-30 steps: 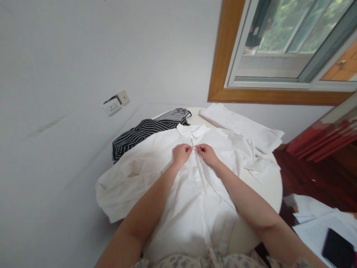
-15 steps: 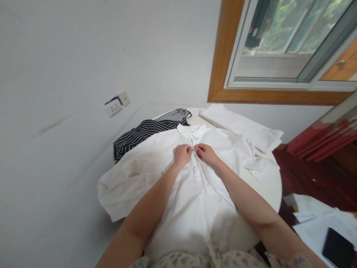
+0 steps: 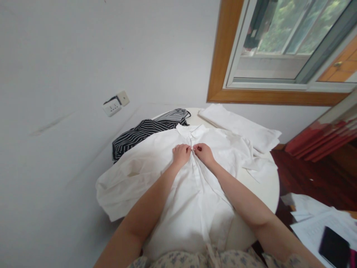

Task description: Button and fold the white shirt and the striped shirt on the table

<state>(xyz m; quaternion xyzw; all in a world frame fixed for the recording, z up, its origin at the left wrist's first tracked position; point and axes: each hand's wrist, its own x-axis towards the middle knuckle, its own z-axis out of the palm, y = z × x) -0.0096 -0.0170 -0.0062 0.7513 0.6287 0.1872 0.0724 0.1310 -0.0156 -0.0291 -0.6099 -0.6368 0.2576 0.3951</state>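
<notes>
A white shirt [image 3: 178,223] lies spread over the round table [image 3: 266,190], collar at the far side and one sleeve out to the left. My left hand [image 3: 182,154] is closed in a pinch on the left side of the front opening, a little below the collar. Fingertip to fingertip with it, my right hand [image 3: 203,153] pinches the opposite edge of the same opening. Any button between the fingers is too small to make out.
Black-and-white striped cloth [image 3: 147,130] lies at the table's back left, against the wall. Folded white cloth [image 3: 242,126] sits at the back right. Lower right, papers [image 3: 312,219] hold a dark flat object [image 3: 334,247]. A window [image 3: 279,48] and red curtain [image 3: 312,141] are to the right.
Both hands stay pinched at the same spot on the shirt front, with only slight finger movement. The whole view has shifted a little.
</notes>
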